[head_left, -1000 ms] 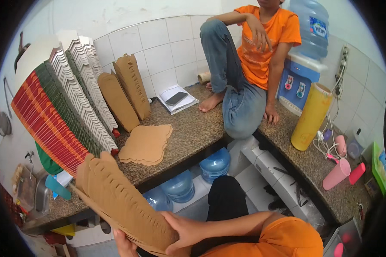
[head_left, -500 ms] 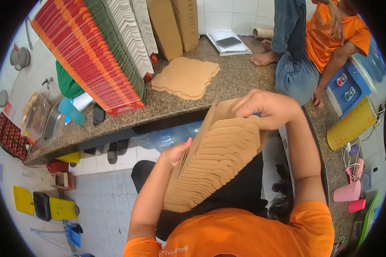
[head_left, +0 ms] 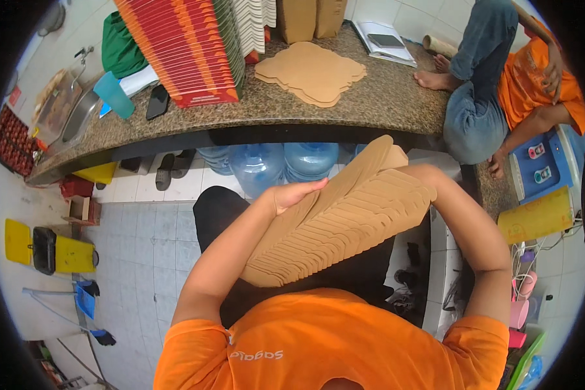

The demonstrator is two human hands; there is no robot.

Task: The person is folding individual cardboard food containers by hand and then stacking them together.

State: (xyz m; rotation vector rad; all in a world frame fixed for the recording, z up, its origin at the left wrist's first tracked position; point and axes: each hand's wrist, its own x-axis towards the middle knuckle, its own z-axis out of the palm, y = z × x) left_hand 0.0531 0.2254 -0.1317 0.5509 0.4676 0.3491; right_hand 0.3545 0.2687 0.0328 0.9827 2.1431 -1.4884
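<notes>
A stack of nested brown cardboard food boxes point(head_left: 344, 227), folded partly into shape, leans over my lap between my arms. My left hand point(head_left: 297, 194) holds its left side, thumb stretched along the outermost card. At the stack's upper right, my right hand point(head_left: 424, 177) grips the edge, its fingers mostly hidden behind the card. The upper end of the stack fans apart slightly. Beyond it, several flat brown cardboard blanks point(head_left: 312, 70) with scalloped outlines lie on the granite counter point(head_left: 383, 107).
A tall stack of red and orange boxes point(head_left: 188, 58) stands on the counter, beside a black phone point(head_left: 157, 102) and a teal cup point(head_left: 114, 95). A person in jeans point(head_left: 478, 117) sits at the right. Blue water bottles point(head_left: 257, 166) stand below the counter.
My right hand has moved from the top of the box stack to its right edge. The stack now leans further right, and the view has shifted.
</notes>
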